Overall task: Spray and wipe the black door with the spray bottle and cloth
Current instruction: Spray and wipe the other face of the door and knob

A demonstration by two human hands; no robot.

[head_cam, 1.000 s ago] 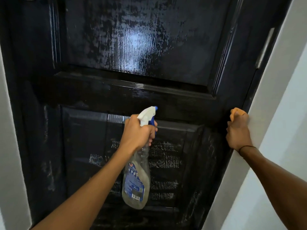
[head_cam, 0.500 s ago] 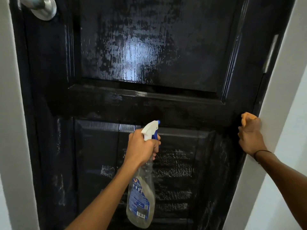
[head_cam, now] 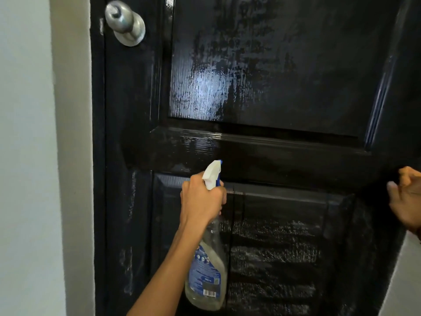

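Observation:
The glossy black panelled door (head_cam: 284, 71) fills the view, streaked with wet smears on its upper and lower panels. My left hand (head_cam: 202, 199) grips the neck of a clear spray bottle (head_cam: 208, 267) with a blue label and a white and blue nozzle that points at the door's middle rail. My right hand (head_cam: 406, 201) sits at the right edge of the frame, by the door's hinge side, and holds an orange cloth (head_cam: 407, 174) of which only a small part shows.
A round silver door knob (head_cam: 125, 22) sits at the upper left of the door. A pale wall and door frame (head_cam: 70, 156) run down the left side. More pale wall (head_cam: 401, 281) shows at the lower right.
The view has swung left and up, bringing the knob fully into sight. My right hand with the cloth has slid to the frame's right edge. The left hand keeps its grip on the bottle.

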